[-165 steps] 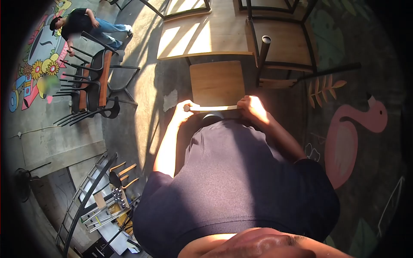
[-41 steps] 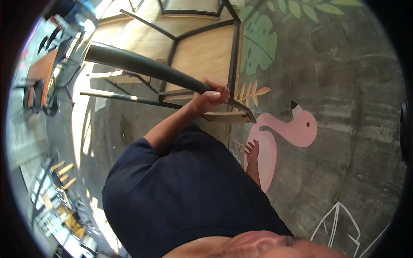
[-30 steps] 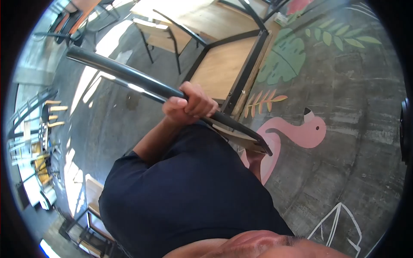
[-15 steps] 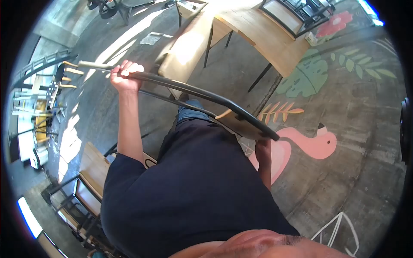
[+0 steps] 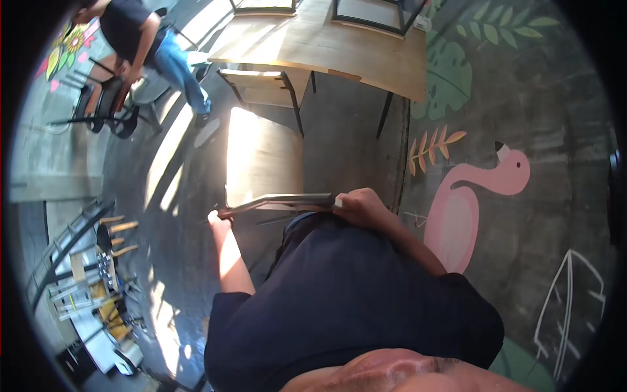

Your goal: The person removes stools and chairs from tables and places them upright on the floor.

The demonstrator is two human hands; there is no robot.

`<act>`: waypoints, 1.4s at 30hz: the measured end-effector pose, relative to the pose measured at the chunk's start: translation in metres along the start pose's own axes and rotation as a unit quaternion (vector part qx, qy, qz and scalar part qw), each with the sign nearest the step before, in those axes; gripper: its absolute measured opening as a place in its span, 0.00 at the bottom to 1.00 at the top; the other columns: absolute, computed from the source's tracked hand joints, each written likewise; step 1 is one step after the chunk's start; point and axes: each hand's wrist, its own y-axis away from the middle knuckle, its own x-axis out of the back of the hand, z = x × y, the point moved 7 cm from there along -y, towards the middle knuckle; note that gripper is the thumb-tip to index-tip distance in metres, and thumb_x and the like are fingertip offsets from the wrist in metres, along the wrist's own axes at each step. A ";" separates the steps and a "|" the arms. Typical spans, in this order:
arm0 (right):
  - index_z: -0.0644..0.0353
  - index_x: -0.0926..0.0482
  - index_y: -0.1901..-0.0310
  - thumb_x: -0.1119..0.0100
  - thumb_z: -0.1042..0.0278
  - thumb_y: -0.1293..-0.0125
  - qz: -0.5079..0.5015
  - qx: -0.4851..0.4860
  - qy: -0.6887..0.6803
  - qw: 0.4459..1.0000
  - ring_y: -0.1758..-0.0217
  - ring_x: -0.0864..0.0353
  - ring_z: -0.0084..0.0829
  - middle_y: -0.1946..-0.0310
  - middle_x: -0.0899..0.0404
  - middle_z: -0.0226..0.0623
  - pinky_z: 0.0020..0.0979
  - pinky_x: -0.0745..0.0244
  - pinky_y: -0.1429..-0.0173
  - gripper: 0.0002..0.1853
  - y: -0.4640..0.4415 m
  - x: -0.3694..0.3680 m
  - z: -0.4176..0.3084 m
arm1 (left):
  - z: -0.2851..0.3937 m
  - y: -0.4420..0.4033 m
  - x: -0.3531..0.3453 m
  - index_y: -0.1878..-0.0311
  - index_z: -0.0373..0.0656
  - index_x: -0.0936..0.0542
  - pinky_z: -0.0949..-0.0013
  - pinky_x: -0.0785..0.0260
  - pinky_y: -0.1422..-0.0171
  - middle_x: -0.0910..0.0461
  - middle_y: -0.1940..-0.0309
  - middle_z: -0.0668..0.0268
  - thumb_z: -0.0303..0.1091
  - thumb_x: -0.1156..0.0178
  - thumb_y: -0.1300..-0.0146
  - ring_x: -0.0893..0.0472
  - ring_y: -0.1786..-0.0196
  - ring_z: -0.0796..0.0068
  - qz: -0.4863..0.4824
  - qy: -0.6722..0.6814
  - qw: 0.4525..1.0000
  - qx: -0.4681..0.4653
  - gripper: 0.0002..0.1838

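Observation:
A chair with a pale wooden seat (image 5: 264,157) and a dark metal back frame (image 5: 287,198) is in front of my body, its back toward me. My left hand (image 5: 221,219) is closed around the left end of the back frame. At the right end, my right hand (image 5: 362,206) is closed on the frame too. The seat points away from me, toward the wooden table (image 5: 313,55). Whether the chair's legs rest on the floor is hidden.
Another chair (image 5: 258,81) stands at the table's near edge. Upturned chairs (image 5: 375,14) lie on the tabletop. At upper left, a person (image 5: 147,39) handles a dark chair (image 5: 104,101). Stacked furniture (image 5: 98,294) is at left. A flamingo painting (image 5: 457,202) is at right.
The chair has swung from a slanted position to roughly level before me. My left hand came lower, and my right hand came into clearer view. Another person has appeared at upper left.

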 end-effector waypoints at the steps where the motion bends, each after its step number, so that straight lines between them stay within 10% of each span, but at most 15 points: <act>1: 0.56 0.25 0.73 0.39 0.65 0.48 -0.013 0.012 0.025 1.000 0.74 0.22 0.43 0.82 0.26 0.41 0.41 0.29 0.70 0.07 -0.008 -0.013 -0.003 | -0.007 0.015 -0.016 0.55 0.39 0.28 0.48 0.27 0.57 0.27 0.59 0.55 0.33 0.47 0.50 0.25 0.59 0.55 0.019 0.010 0.999 0.049 0.17; 3: 0.56 0.25 0.73 0.39 0.65 0.48 -0.022 0.008 0.023 0.999 0.74 0.22 0.43 0.83 0.26 0.41 0.41 0.29 0.70 0.06 -0.024 -0.031 -0.009 | 0.014 0.040 -0.057 0.50 0.38 0.28 0.54 0.30 0.49 0.27 0.53 0.53 0.33 0.41 0.51 0.26 0.51 0.55 0.045 -0.297 0.922 -0.243 0.22; 4: 0.57 0.25 0.74 0.39 0.65 0.48 -0.037 0.014 0.019 0.999 0.74 0.22 0.43 0.83 0.27 0.41 0.41 0.29 0.70 0.06 -0.031 -0.038 -0.011 | 0.030 0.116 -0.116 0.49 0.38 0.28 0.56 0.32 0.47 0.26 0.54 0.54 0.33 0.38 0.51 0.26 0.50 0.56 0.016 -0.459 0.774 -0.437 0.24; 6: 0.57 0.25 0.74 0.39 0.65 0.50 -0.034 0.008 0.047 0.998 0.75 0.22 0.43 0.83 0.26 0.42 0.42 0.29 0.70 0.07 -0.043 -0.042 -0.013 | 0.022 0.222 -0.206 0.51 0.35 0.27 0.61 0.32 0.47 0.24 0.57 0.56 0.36 0.37 0.48 0.25 0.52 0.57 -0.337 -0.401 0.598 -0.606 0.23; 8: 0.58 0.24 0.74 0.41 0.64 0.51 -0.066 0.001 0.080 0.995 0.74 0.22 0.45 0.83 0.25 0.43 0.43 0.28 0.69 0.07 -0.049 -0.044 -0.013 | -0.025 0.262 -0.243 0.50 0.35 0.27 0.56 0.34 0.42 0.26 0.54 0.55 0.37 0.35 0.53 0.26 0.49 0.59 -0.617 -0.495 0.513 -0.332 0.26; 11: 0.58 0.24 0.74 0.43 0.64 0.50 -0.103 -0.037 0.124 0.986 0.74 0.21 0.46 0.81 0.23 0.45 0.44 0.28 0.69 0.07 -0.050 -0.051 -0.007 | -0.079 0.281 -0.243 0.54 0.33 0.24 0.61 0.28 0.43 0.25 0.57 0.56 0.35 0.33 0.54 0.24 0.53 0.65 -0.680 -0.522 0.514 -0.043 0.23; 14: 0.59 0.27 0.77 0.44 0.65 0.49 -0.103 -0.069 0.139 0.982 0.76 0.23 0.48 0.84 0.26 0.46 0.45 0.30 0.72 0.07 -0.045 -0.045 0.002 | -0.107 0.287 -0.246 0.61 0.35 0.21 0.67 0.24 0.55 0.21 0.65 0.57 0.29 0.31 0.54 0.21 0.60 0.72 -0.699 -0.488 0.523 0.020 0.16; 27: 0.59 0.25 0.75 0.42 0.63 0.51 -0.029 -0.099 0.167 0.981 0.75 0.23 0.47 0.83 0.26 0.45 0.43 0.30 0.70 0.09 0.043 0.030 0.057 | -0.198 0.364 -0.284 0.72 0.37 0.19 0.73 0.32 0.71 0.22 0.81 0.63 0.33 0.28 0.56 0.23 0.78 0.79 -0.733 -0.480 0.464 -0.132 0.12; 30: 0.60 0.22 0.69 0.41 0.62 0.49 -0.046 -0.054 0.083 0.994 0.74 0.21 0.41 0.80 0.23 0.43 0.39 0.28 0.68 0.10 0.067 0.052 0.085 | -0.217 0.380 -0.282 0.73 0.37 0.19 0.73 0.33 0.72 0.23 0.83 0.62 0.33 0.28 0.57 0.24 0.79 0.79 -0.730 -0.476 0.470 -0.140 0.12; 32: 0.61 0.21 0.64 0.45 0.60 0.41 -0.052 -0.123 -0.427 0.894 0.71 0.19 0.32 0.75 0.20 0.39 0.34 0.27 0.64 0.13 0.078 0.052 0.135 | -0.227 0.393 -0.286 0.73 0.38 0.19 0.73 0.33 0.72 0.24 0.84 0.63 0.33 0.28 0.57 0.25 0.79 0.79 -0.723 -0.486 0.470 -0.145 0.12; 35: 0.63 0.21 0.61 0.49 0.48 0.36 -0.076 -0.261 -0.446 0.853 0.66 0.19 0.30 0.69 0.19 0.38 0.34 0.26 0.61 0.22 0.079 0.031 0.209 | -0.238 0.400 -0.287 0.74 0.38 0.20 0.73 0.34 0.72 0.26 0.85 0.64 0.33 0.27 0.58 0.27 0.80 0.79 -0.711 -0.504 0.469 -0.143 0.12; 37: 0.62 0.21 0.65 0.54 0.50 0.32 -0.145 -0.265 -0.249 0.920 0.68 0.23 0.25 0.71 0.21 0.34 0.30 0.28 0.62 0.21 0.083 -0.026 0.262 | -0.243 0.401 -0.287 0.75 0.38 0.21 0.73 0.34 0.72 0.28 0.85 0.65 0.33 0.27 0.58 0.29 0.80 0.80 -0.713 -0.496 0.472 -0.148 0.13; 40: 0.59 0.20 0.58 0.56 0.37 0.35 -0.351 -0.386 -0.369 0.769 0.62 0.22 0.33 0.61 0.20 0.36 0.34 0.28 0.57 0.29 0.112 -0.119 0.288 | -0.248 0.392 -0.281 0.74 0.38 0.21 0.73 0.34 0.71 0.26 0.83 0.65 0.33 0.26 0.58 0.29 0.77 0.83 -0.719 -0.490 0.471 -0.144 0.13; 42: 0.58 0.22 0.50 0.62 0.31 0.37 -0.310 -0.236 -0.400 0.830 0.50 0.25 0.37 0.52 0.22 0.39 0.37 0.32 0.45 0.36 0.090 -0.115 0.234 | -0.248 0.370 -0.274 0.71 0.38 0.19 0.74 0.32 0.68 0.22 0.80 0.66 0.32 0.26 0.58 0.25 0.73 0.85 -0.711 -0.504 0.461 -0.167 0.13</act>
